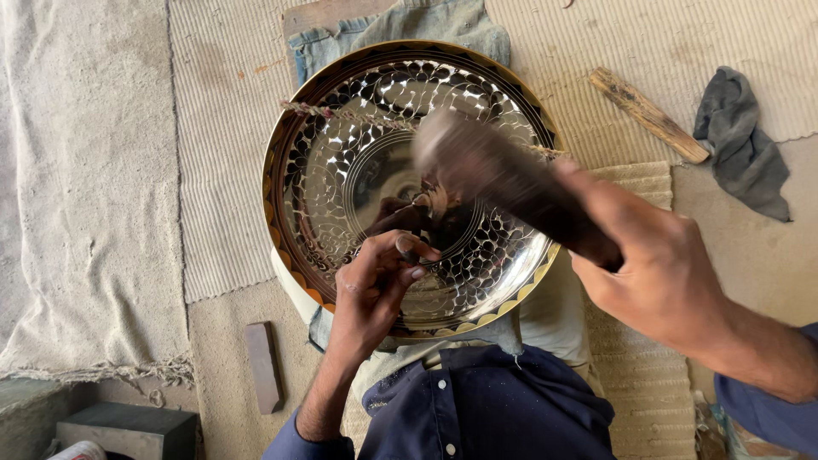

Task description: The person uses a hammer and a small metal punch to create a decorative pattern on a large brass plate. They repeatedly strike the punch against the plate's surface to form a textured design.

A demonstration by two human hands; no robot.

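A: Where is the work sitting?

B: The round, mirror-bright engraved metal tray (341, 162) rests on folded denim cloth (426, 21) in the lap. The left hand (375, 285) pinches a thin metal punch (407, 251), its tip on the tray just beyond the fingertips.

A: And the striker?

B: The right hand (660, 273) is wrapped tight around a dark wooden-handled hammer (511, 183), raised above the punch. It is blurred, so the head is probably metal.

A: Advice?

B: Keep the punch steady, strike its top squarely, and use light taps.
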